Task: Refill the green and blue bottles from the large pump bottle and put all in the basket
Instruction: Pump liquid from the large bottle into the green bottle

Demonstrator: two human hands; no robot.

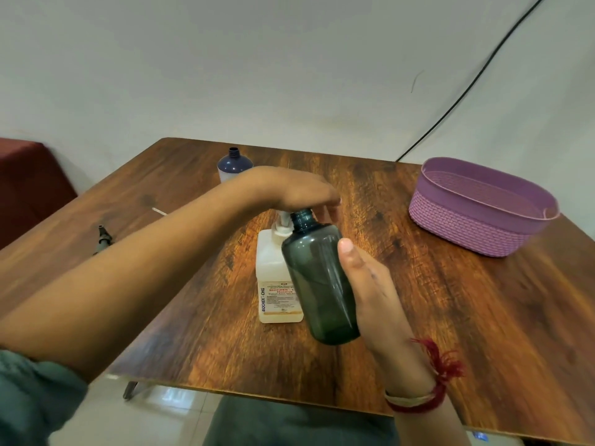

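Wood-grain table (pixel 418 300) against a pale wall. I am watching the left hand (pixel 289 191) pressing flat, palm down, on the head of the white, square-shouldered large pump bottle (pixel 272 262) at centre. The right hand (pixel 373 291) is gripping the translucent green bottle (pixel 317 278), tilted and overlapping the label, with its open neck beside the spout. The uncapped blue bottle (pixel 233 164) is standing behind the left wrist. The woven-pattern purple basket (pixel 467 226) is sitting well apart at right, and a dark cap (pixel 103 238) is lying at left.
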